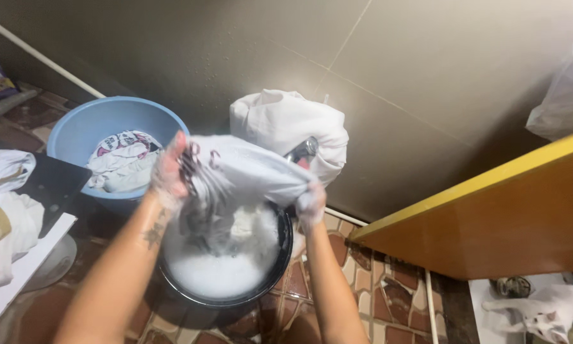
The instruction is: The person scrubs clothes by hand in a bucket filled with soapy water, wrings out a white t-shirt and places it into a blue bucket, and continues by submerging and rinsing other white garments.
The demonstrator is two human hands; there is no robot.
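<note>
At the far left of the frame a heap of white cloth lies on a dark board, set off the wet tiled floor. Right of it, in the upper left, a light blue basin holds a crumpled white printed garment, kept apart from the suds. In the centre the left hand, covered in foam, has its grip clamped on a bunch of a white printed shirt, and the right hand clamps the other end, so the cloth is stretched and gathered between them, seemingly for rubbing. The shirt hangs just above a black basin full of white suds, so drips fall back into it. Behind, a white cloth is draped over a metal tap on the beige wall. Toward the right a yellow door edge slants across, and in the lower right corner a white cat stands on the floor.
</note>
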